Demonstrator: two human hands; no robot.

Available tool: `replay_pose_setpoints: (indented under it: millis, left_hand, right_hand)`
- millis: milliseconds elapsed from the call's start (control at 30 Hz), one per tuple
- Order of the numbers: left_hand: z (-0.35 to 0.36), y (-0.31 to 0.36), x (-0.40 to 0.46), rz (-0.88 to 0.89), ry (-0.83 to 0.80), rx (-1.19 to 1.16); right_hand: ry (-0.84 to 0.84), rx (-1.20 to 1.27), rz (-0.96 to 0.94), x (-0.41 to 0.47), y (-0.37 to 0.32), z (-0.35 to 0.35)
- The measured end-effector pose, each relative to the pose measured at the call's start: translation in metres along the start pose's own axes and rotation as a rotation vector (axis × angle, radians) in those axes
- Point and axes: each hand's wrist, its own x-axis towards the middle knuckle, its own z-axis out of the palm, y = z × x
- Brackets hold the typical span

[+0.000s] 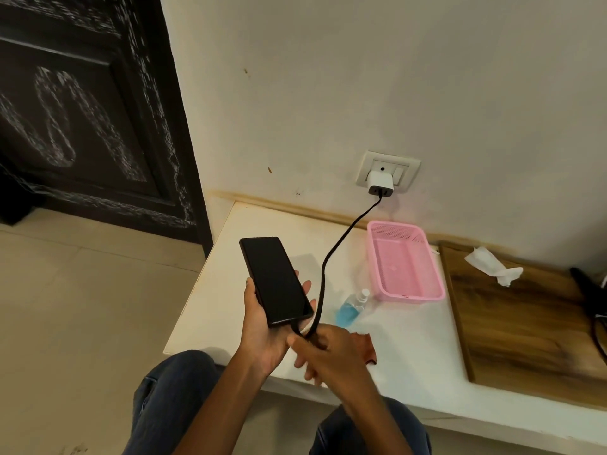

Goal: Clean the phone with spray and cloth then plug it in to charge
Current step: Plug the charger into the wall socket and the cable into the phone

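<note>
A black phone [276, 280] with a dark screen lies in my left hand [262, 330], held above the white table's left end. My right hand [325, 351] pinches the black charging cable [331, 257] right at the phone's bottom edge, where the plug meets the port. The cable runs up to a white charger [380, 182] seated in the wall socket [387, 169]. A spray bottle [352, 308] of blue liquid lies on its side on the table. A reddish-brown cloth [366, 348] shows partly from under my right hand.
A pink plastic basket [405, 262] stands near the wall on the white table [410, 339]. A wooden board [525, 320] to the right carries a crumpled white tissue [494, 265]. Black cables [594, 303] sit at the far right. A dark door [85, 110] is on the left.
</note>
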Motion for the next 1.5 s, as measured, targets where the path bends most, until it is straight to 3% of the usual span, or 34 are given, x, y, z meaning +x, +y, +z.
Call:
replay_pose_setpoints:
  millis: [67, 133, 367, 467, 600, 800, 1133, 1300, 1400, 1500]
  left_hand:
    - [0.001, 0.002, 0.001, 0.014, -0.013, 0.007]
    - [0.003, 0.004, 0.002, 0.023, -0.015, 0.016]
    - [0.006, 0.009, 0.005, 0.016, 0.022, 0.022]
    - [0.005, 0.008, 0.006, -0.012, 0.052, 0.016]
    - [0.002, 0.008, 0.007, -0.036, 0.067, 0.004]
    - [-0.004, 0.012, 0.016, -0.085, 0.097, -0.036]
    - [0.002, 0.010, 0.015, -0.139, 0.165, -0.074]
    - [0.010, 0.014, 0.015, -0.133, 0.199, -0.091]
    - [0.008, 0.016, 0.015, -0.119, 0.198, -0.080]
    - [0.006, 0.017, 0.016, -0.126, 0.209, -0.078]
  right_hand:
    - [-0.072, -0.107, 0.011, 0.000, -0.002, -0.027]
    - [-0.037, -0.088, -0.008, 0.003, -0.007, -0.059]
    - [0.531, 0.152, -0.144, 0.083, -0.040, -0.138]
    - [0.733, 0.096, -0.139, 0.138, -0.058, -0.153]
    - [0.800, -0.039, -0.076, 0.195, -0.063, -0.157]
    - [0.957, -0.054, -0.072, 0.227, -0.052, -0.156]
    - [0.915, -0.024, -0.024, 0.226, -0.054, -0.165]
    - [0.813, 0.357, 0.123, 0.218, -0.046, -0.161]
    - [0.628, 0.669, 0.110, 0.217, -0.045, -0.151]
    - [0.603, 0.890, 0.113, 0.222, -0.053, -0.151]
